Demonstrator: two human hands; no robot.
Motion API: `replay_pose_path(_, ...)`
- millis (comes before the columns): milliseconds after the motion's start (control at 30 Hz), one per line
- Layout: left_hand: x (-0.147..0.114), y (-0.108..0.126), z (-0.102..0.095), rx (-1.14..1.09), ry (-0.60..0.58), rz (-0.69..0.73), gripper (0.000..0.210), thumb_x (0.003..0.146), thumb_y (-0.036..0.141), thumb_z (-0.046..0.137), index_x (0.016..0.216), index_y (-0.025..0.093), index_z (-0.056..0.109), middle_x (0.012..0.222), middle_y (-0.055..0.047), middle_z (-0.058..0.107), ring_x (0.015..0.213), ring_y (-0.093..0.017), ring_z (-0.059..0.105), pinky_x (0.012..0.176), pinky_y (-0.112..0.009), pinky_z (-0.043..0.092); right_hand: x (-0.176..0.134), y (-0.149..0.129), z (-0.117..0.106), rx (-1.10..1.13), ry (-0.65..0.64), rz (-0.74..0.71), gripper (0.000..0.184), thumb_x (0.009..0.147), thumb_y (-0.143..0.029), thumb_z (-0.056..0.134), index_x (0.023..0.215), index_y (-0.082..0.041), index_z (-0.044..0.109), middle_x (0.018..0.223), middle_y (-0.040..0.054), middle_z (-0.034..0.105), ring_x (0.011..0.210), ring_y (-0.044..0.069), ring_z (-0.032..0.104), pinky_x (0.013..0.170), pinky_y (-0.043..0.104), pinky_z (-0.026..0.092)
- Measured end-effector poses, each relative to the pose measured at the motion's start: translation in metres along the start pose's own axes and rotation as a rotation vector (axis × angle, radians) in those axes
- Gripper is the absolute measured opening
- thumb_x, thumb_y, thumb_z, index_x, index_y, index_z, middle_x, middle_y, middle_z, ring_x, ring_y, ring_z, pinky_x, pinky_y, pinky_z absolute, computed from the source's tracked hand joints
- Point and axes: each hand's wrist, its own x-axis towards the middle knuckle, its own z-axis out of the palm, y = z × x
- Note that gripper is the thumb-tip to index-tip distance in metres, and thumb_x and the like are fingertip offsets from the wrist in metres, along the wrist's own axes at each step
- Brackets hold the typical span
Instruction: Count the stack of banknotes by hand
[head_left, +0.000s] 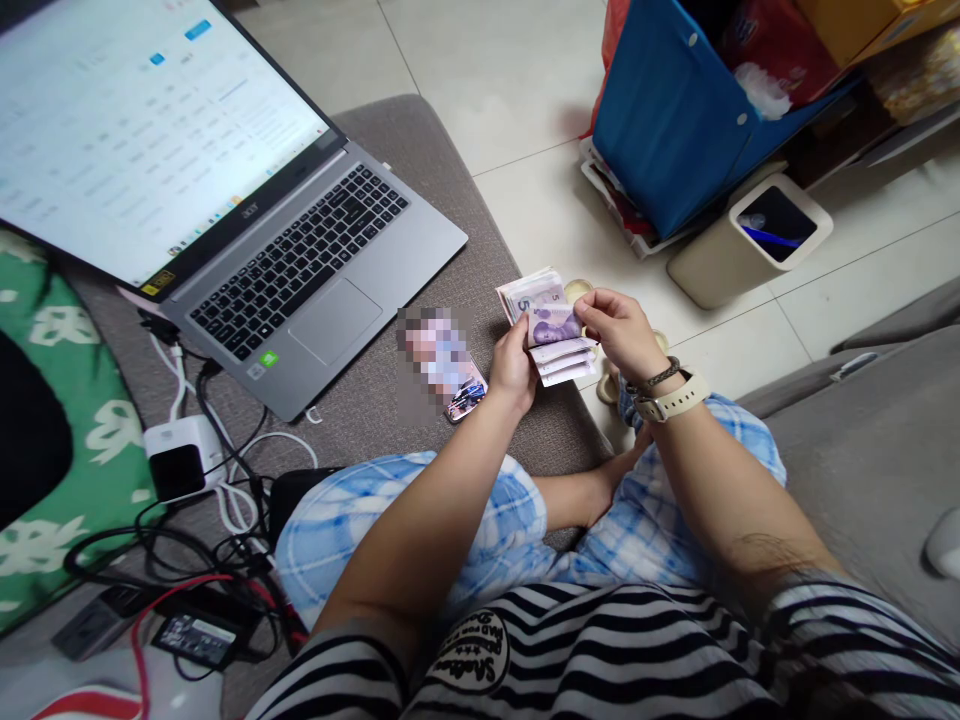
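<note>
A bundle of purple banknotes (534, 292), some marked with a 5, is held over the edge of the grey sofa seat. My left hand (516, 365) is closed round the bundle, and several note ends fan out below its thumb. At the right, my right hand (611, 320) pinches the edge of one folded purple note (555, 327) between thumb and fingers. A watch and a braided bracelet are on that wrist. Just left of my left hand lies a phone (466, 398) with its screen lit and partly blurred out.
An open laptop (337, 290) sits on the seat at the left. Chargers and tangled cables (217, 540) lie below it, by a green patterned cloth (97, 400). On the tiled floor stand a blue bin (652, 130) and a beige bin (705, 265).
</note>
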Motion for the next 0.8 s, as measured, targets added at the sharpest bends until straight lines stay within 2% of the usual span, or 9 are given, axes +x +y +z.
replay_pose_path(267, 0.0005, 0.0001, -0.0006, -0.011, -0.01, -0.002, 0.023, 0.083, 0.038, 0.068, 0.093, 0.017, 0.072, 0.094, -0.007, 0.078, 0.109, -0.024, 0.071, 0.099, -0.037, 0.054, 0.0, -0.0008, 0.0006, 0.0, 0.004, 0.005, 0.026, 0.081, -0.038, 0.072, 0.071, -0.019, 0.058, 0.062, -0.0035, 0.052, 0.054, 0.009, 0.042, 0.051, 0.024, 0.031)
replay_pose_path(567, 0.0008, -0.0001, -0.0009, -0.011, -0.01, -0.003, 0.028, 0.081, 0.041, 0.071, 0.094, 0.017, 0.072, 0.098, -0.008, 0.078, 0.109, -0.024, 0.071, 0.098, -0.038, 0.054, -0.0002, -0.0009, 0.0005, 0.006, -0.004, -0.007, 0.03, 0.081, -0.042, 0.075, 0.071, -0.019, 0.057, 0.061, -0.0036, 0.052, 0.053, 0.009, 0.042, 0.051, 0.024, 0.032)
replay_pose_path(700, 0.0009, -0.0004, -0.0014, -0.014, -0.01, -0.019, 0.033, 0.081, 0.043, 0.071, 0.101, 0.017, 0.072, 0.103, -0.009, 0.078, 0.111, -0.025, 0.071, 0.1, -0.039, 0.054, -0.0009, -0.0018, 0.0012, -0.005, 0.007, -0.006, 0.037, 0.081, -0.05, 0.075, 0.07, -0.02, 0.057, 0.06, -0.003, 0.054, 0.051, 0.009, 0.041, 0.05, 0.024, 0.031)
replay_pose_path(800, -0.0006, 0.0005, -0.0009, -0.012, -0.029, -0.024, 0.033, 0.08, 0.041, 0.071, 0.101, 0.015, 0.073, 0.108, -0.012, 0.077, 0.115, -0.028, 0.069, 0.103, -0.04, 0.052, -0.0024, -0.0044, 0.0018, -0.016, -0.017, 0.001, 0.045, 0.085, -0.061, 0.068, 0.071, -0.02, 0.058, 0.058, -0.0013, 0.056, 0.049, 0.009, 0.04, 0.049, 0.025, 0.03)
